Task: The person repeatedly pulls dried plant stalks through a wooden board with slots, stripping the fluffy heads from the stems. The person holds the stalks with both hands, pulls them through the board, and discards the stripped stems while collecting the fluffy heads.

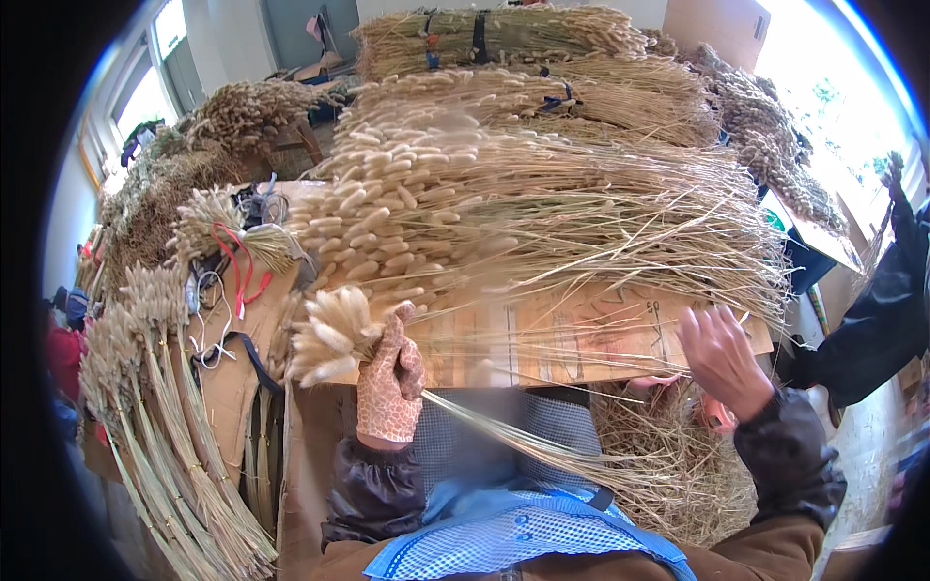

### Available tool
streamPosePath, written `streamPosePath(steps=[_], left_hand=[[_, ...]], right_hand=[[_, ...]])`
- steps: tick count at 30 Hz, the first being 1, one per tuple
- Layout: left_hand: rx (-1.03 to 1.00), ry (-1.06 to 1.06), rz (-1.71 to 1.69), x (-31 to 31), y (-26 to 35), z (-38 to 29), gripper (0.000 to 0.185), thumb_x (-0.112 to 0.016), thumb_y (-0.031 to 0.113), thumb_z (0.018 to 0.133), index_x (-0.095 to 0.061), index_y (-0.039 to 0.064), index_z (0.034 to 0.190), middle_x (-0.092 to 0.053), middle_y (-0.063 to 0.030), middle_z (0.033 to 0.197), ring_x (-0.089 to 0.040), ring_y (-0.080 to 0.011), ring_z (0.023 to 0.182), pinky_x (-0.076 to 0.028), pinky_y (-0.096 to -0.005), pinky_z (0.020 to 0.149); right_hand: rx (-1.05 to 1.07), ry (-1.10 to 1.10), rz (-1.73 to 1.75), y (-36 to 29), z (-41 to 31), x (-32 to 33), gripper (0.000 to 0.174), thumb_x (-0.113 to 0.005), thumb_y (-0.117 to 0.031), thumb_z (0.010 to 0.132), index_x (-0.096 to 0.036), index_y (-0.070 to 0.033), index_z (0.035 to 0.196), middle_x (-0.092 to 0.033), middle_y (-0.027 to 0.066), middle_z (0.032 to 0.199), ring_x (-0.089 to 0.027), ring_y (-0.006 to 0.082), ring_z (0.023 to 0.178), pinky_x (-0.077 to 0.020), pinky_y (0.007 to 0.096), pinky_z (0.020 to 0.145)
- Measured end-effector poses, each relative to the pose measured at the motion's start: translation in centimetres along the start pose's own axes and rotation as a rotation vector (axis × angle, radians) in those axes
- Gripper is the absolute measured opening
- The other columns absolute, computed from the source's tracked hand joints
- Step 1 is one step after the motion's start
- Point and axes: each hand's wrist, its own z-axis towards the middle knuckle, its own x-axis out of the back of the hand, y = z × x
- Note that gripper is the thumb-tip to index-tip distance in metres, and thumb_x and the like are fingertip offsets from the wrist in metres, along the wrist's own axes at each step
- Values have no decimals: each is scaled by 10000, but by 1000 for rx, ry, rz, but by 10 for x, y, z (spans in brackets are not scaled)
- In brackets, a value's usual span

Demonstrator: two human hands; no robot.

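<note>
My left hand [392, 378], in a patterned glove, is closed around a small bunch of dried bunny-tail grass. Its fluffy heads [338, 330] fan out to the left, and its pale stems [516, 439] trail down to the right over my lap. Bare and blurred, my right hand [719, 356] is at the right end of the wooden board [465, 341], beside loose stems [596, 352] that stretch across it. Its palm and thumb are hidden. Beyond both hands lies a large heap of the same grass [552, 196], heads left and stems right.
Tied bunches [182, 407] lean at the left beside cardboard [225, 312]. A red ribbon [240, 269], white cord [211, 319] and a short tied bundle [232, 225] lie there. Strapped bundles [501, 36] are stacked behind. Straw [676, 472] fills the space below the board's right end.
</note>
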Motion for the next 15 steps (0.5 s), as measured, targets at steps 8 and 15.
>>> streamPosePath(steps=[8, 15], left_hand=[[2, 30, 58, -13, 7, -12, 334, -536, 250, 967, -539, 65, 1245, -418, 64, 592, -291, -33, 419, -215, -197, 372], [-3, 142, 60, 13, 15, -24, 330, -511, 189, 964, -559, 69, 1268, -384, 62, 581, -272, -36, 419, -208, -191, 382]], right_hand=[[77, 523, -22, -16, 136, -74, 324, -535, -100, 780, -489, 38, 1070, -506, 140, 968, -508, 259, 916, -433, 371, 795], [130, 580, 38, 20, 181, -87, 80, -527, -47, 798, -501, -6, 861, -497, 105, 715, -528, 253, 700, -444, 381, 682]])
